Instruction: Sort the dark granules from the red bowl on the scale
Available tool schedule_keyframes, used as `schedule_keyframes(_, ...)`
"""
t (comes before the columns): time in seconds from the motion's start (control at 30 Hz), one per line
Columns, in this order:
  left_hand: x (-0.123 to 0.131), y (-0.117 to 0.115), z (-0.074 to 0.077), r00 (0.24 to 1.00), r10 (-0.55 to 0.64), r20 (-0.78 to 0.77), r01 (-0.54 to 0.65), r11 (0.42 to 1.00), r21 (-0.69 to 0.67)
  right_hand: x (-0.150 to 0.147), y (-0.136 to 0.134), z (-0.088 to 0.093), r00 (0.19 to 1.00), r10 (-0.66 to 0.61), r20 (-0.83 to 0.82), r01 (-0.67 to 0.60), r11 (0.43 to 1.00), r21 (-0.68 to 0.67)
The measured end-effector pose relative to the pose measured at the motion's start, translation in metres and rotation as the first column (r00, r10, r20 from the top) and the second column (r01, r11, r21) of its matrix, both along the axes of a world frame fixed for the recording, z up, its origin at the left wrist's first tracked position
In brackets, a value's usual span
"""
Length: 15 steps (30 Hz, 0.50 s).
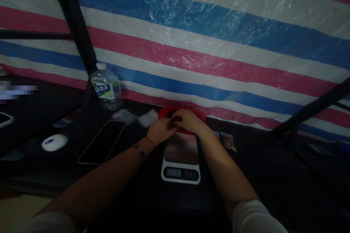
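My left hand (pixel 159 131) and my right hand (pixel 189 119) meet over a red basin (pixel 201 115). Both have their fingers closed around a clump of small dark reddish-brown pieces (pixel 173 122), whose kind is too dim to make out. The basin's contents are mostly hidden behind my hands. Just in front of it, between my forearms, lies a white kitchen scale (pixel 182 151) with a metal plate and a lit display, its reading too faint to be sure of.
Clear plastic bags (pixel 147 118) lie left of the basin, near a large plastic bottle (pixel 107 89). A phone (pixel 102 142) and a white mouse-shaped object (pixel 54 142) are further left. Right of my arm is a small filled bag (pixel 229 142). Striped sheeting (pixel 191 40) hangs behind the black table.
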State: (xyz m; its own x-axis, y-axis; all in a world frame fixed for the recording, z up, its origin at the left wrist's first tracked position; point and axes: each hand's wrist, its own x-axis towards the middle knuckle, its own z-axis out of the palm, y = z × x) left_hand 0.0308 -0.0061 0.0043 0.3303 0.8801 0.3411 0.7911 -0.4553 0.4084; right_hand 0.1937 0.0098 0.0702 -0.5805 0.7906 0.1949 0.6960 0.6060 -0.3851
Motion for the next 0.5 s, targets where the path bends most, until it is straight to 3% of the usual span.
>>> schedule_keyframes(0.4, -0.0008, 0.0013, -0.0008, 1.000, -0.007, -0.026, 0.007, 1.000, -0.008, -0.0030, -0.0025, 0.0031, 0.997, 0.050, -0.063, -0.052, 0.998, -0.023)
schedule_keyframes(0.5, -0.0021, 0.0028, -0.0026, 0.998, -0.062, 0.025, 0.063, 0.998, -0.031, -0.0017, -0.0017, 0.0046, 0.998, 0.018, -0.057, -0.019, 1.000, -0.022)
